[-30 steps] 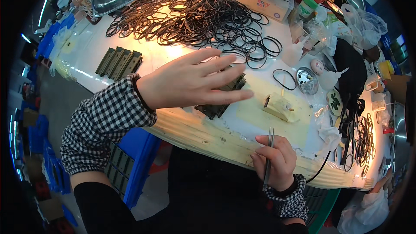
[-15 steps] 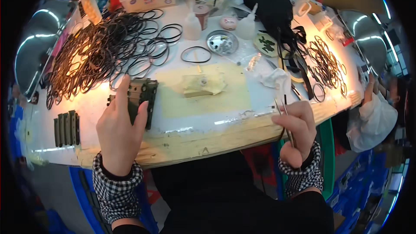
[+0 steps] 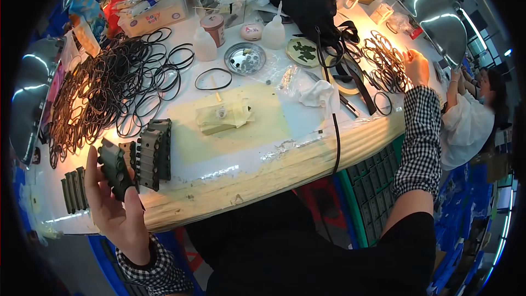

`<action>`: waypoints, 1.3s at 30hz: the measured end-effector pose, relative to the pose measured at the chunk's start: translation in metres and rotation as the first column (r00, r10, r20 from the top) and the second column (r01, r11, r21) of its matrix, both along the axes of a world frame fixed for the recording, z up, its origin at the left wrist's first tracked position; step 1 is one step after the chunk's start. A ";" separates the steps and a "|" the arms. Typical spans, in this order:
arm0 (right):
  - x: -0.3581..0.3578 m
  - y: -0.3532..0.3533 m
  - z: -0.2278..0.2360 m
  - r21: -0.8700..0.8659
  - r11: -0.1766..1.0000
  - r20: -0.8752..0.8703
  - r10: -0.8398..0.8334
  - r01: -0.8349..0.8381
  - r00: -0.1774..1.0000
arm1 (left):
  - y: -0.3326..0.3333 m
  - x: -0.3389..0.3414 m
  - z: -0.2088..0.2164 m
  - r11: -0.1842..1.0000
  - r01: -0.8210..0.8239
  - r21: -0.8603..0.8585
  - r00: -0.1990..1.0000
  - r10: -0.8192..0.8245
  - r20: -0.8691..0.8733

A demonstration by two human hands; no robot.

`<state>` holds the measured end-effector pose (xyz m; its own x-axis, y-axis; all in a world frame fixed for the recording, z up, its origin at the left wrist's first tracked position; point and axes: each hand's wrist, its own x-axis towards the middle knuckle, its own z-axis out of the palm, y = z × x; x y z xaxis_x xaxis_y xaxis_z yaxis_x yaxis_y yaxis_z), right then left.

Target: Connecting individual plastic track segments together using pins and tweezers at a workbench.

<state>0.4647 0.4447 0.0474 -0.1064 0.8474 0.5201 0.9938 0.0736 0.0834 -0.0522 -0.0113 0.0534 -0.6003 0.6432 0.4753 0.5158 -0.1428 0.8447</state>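
Observation:
My left hand (image 3: pixel 118 214) grips a dark green moulded part (image 3: pixel 114 169) with a scalloped edge, thumb on one side and fingers on the other, above the table's left front. Just beyond it stands a row of similar green parts (image 3: pixel 154 156). A smaller row of ridged olive parts (image 3: pixel 74 192) lies to its left. At the far right, my right hand (image 3: pixel 418 68) is closed at the edge of a pile of thin dark rings (image 3: pixel 383 60); what its fingers pinch is hidden. A large heap of black rings (image 3: pixel 104 87) spreads across the left.
Mid-table, a taped block (image 3: pixel 222 118) sits on a yellowish sheet (image 3: pixel 263 131). Behind it are a metal dish (image 3: pixel 245 60), squeeze bottles (image 3: pixel 274 33) and a round lid with dark bits (image 3: pixel 303 52). Lamp shades (image 3: pixel 433 19) flank the table. A co-worker (image 3: pixel 471 115) sits at right.
My right hand, earlier near the front edge with tweezers, has reached far right to the ring pile. My left hand has drawn back and left, lifting one green part off the row.

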 end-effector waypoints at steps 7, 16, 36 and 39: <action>-0.025 0.079 -0.025 -0.116 0.993 -0.023 0.011 -0.013 1.000 | -0.044 0.000 -0.025 0.995 0.056 0.079 0.884 -0.086 0.460; -0.022 0.090 -0.017 -0.215 0.976 0.109 0.064 -0.039 0.992 | -0.061 -0.002 -0.037 0.982 0.096 0.164 0.736 -0.181 0.652; -0.085 -0.072 0.034 0.375 0.878 -0.120 0.365 -0.298 0.923 | -0.059 0.013 -0.043 0.907 0.214 0.364 0.613 -0.415 0.673; -0.081 -0.074 0.030 0.306 0.902 -0.159 0.363 -0.303 0.918 | -0.057 0.016 -0.043 0.906 0.235 0.351 0.605 -0.419 0.677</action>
<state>0.3833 0.3708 0.0776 -0.2226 0.6052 0.7643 0.9115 0.4074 -0.0572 -0.0362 -0.0679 0.0108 -0.5733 0.8095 0.1268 -0.3641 -0.3903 0.8456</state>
